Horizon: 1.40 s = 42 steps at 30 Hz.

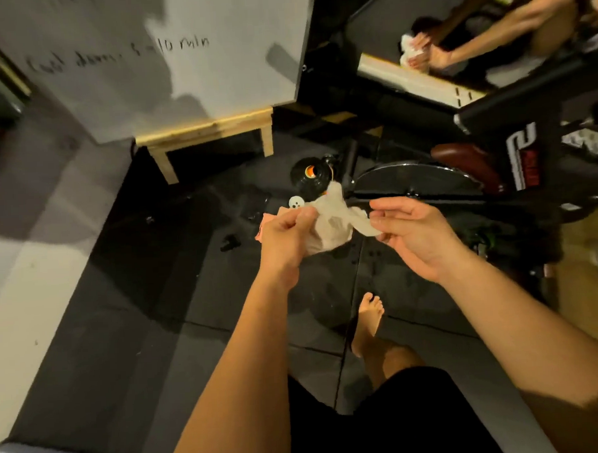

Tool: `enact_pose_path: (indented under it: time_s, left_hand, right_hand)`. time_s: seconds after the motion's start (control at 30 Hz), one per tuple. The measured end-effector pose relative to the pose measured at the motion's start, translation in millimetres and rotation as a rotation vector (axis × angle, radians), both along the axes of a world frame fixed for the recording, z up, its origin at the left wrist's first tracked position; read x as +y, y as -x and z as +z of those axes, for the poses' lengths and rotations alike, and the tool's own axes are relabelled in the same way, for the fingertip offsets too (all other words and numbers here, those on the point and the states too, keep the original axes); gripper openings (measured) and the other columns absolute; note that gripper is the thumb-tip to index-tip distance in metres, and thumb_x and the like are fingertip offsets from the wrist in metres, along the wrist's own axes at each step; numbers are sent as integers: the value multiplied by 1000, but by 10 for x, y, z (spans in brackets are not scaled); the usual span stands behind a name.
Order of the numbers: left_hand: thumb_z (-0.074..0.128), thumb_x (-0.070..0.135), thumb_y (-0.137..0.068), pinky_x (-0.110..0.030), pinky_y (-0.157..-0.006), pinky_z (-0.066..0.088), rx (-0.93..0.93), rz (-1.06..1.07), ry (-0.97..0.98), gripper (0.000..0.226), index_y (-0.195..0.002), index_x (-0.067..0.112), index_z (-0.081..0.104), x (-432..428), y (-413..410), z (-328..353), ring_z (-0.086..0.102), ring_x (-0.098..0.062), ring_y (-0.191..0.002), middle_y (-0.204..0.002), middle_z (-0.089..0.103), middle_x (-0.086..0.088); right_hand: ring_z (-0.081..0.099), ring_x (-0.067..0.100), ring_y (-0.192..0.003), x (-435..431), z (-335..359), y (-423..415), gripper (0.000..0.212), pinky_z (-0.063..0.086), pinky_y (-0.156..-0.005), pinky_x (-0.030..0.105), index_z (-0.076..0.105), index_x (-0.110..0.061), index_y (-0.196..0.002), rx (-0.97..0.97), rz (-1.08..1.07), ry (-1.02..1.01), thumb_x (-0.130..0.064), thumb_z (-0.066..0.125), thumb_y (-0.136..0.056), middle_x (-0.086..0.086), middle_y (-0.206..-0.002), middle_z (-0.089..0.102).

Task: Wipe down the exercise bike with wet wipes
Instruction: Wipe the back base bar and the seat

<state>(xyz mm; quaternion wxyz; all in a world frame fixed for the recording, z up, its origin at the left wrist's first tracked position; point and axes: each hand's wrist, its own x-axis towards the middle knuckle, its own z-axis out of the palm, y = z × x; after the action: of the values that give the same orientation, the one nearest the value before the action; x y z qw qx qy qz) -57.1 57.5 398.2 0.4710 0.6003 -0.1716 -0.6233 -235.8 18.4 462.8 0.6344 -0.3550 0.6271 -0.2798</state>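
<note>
A crumpled white wet wipe (328, 225) hangs between my two hands in the middle of the view. My left hand (286, 235) grips its left side with curled fingers, with a pink packet edge (261, 229) showing beside it. My right hand (418, 235) pinches the wipe's right corner. The black exercise bike (514, 158) stands just beyond my hands to the right, with a dark flywheel cover (412, 180) and a brown saddle-like part (466, 157).
A whiteboard (146, 58) on a wooden stand (211, 134) stands at the back left. A mirror (454, 41) at the top right reflects the hands and wipe. A black round object (311, 176) lies on the dark mat floor. My bare foot (368, 321) is below the hands.
</note>
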Motion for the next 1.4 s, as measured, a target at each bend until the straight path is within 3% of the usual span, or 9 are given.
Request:
enact_pose_path:
  time_s: [0.2,0.37,0.47,0.57,0.73,0.87,1.07,1.3,1.4]
  left_hand:
    - [70,38,-70,-52,-88,56,-46,-205,45,21,-80,21,75,32,148,782,64,-37,-101,-112,63,-22]
    - [56,2,-95,-22,-42,39,26,-456,118,8,-87,2,57,-53,663,1470,48,-20,-56,-84,50,-15]
    - [61,2,-93,-24,-44,46,19,-613,170,8,-97,-3,64,-123,1141,1617,59,-20,-58,-81,63,-17]
    - [64,2,-90,-26,-66,55,18,-687,151,12,-96,9,72,-212,1598,1772,69,-17,-80,-85,74,-5]
    - [61,9,-87,-44,-84,54,-70,-879,35,18,-80,22,73,-366,2229,1902,64,-29,-98,-101,70,-11]
    - [58,16,-67,-34,-68,43,33,-989,18,7,-62,19,61,-475,2763,2091,54,-27,-78,-82,56,-14]
    - [57,-5,-83,-32,-66,38,-236,-1106,265,32,-63,20,61,-650,3895,2181,51,-22,-76,-69,53,-4]
    - [78,29,-79,-34,-83,54,-179,-1527,330,22,-99,22,73,-462,5424,2281,71,-18,-89,-93,76,-1]
    - [67,24,-92,-29,-72,46,-221,-1428,394,15,-78,18,71,-304,5964,2321,62,-8,-72,-71,68,6]
  right_hand:
    - [67,19,-80,181,652,615,23,54,-69,29,67,-7,-110,-65,-472,48,4,60,-91,12,-89,65]
    - [65,28,-109,497,899,955,43,53,-89,45,61,-10,-122,-236,-344,-167,-26,70,-83,14,-117,66]
    - [63,29,-104,672,947,1083,62,53,-82,42,58,-8,-129,-349,-231,-114,-31,78,-76,15,-118,64]
    - [65,34,-99,768,1014,1446,92,55,-72,43,53,-6,-134,-487,-372,-83,-26,95,-54,22,-121,63]
    - [69,30,-91,947,1243,2126,31,56,-75,42,71,-8,-106,-479,-515,-7,-6,71,-76,18,-105,70]
    - [70,29,-85,984,1397,2760,27,58,-75,40,66,-7,-100,-517,-702,110,-5,73,-73,18,-103,71]
    - [68,21,-71,958,1554,3943,4,56,-61,33,62,-10,-94,-362,-864,255,-14,63,-91,10,-83,68]
    - [55,19,-51,1075,1660,5045,23,43,-46,27,63,-10,-88,58,-683,325,-31,62,-95,7,-66,61]
    - [62,20,-67,1326,1663,5621,30,50,-63,33,66,-14,-96,-346,-1079,307,-43,62,-91,6,-79,63]
